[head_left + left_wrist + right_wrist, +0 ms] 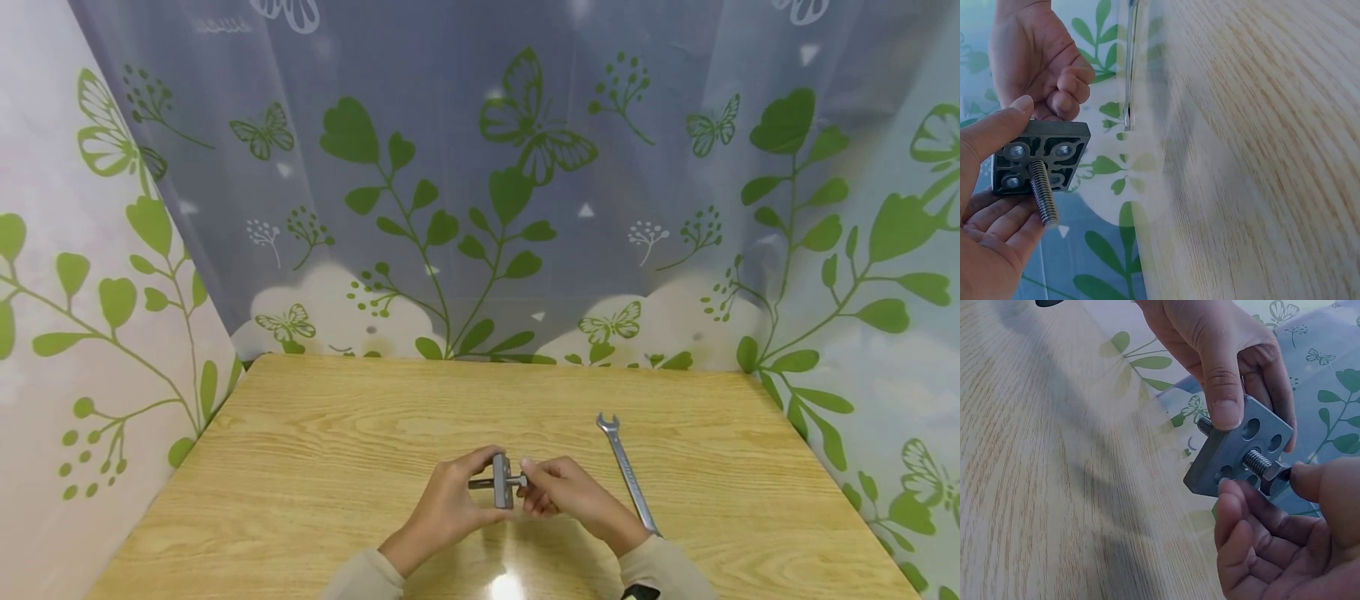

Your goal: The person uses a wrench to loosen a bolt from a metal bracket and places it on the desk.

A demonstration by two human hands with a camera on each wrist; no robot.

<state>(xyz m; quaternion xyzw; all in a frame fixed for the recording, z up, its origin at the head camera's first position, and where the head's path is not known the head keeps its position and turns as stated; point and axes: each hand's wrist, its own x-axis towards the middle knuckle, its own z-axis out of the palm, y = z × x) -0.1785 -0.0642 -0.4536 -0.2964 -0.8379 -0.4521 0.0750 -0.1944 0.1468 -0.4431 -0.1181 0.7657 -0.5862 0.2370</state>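
Curtained-off work nook — wood-grain tabletop (pixel 337 433), butterfly-print curtains (pixel 465 200) on three sides.

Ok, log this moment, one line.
left hand: grips flat grey metal plate | right hand: touches silver threaded bolt through plate | silver wrench: on wood-grain table

Bolt (pixel 1043 192) through plate (pixel 1230 450), wrench (pixel 628 477) — at right

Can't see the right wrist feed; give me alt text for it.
The left hand grips a square metal plate, a threaded bolt running through its middle. The right hand, fingers curled, has its thumb at the bolt's head. A wood-grain table fills the left side, a patterned backdrop behind.
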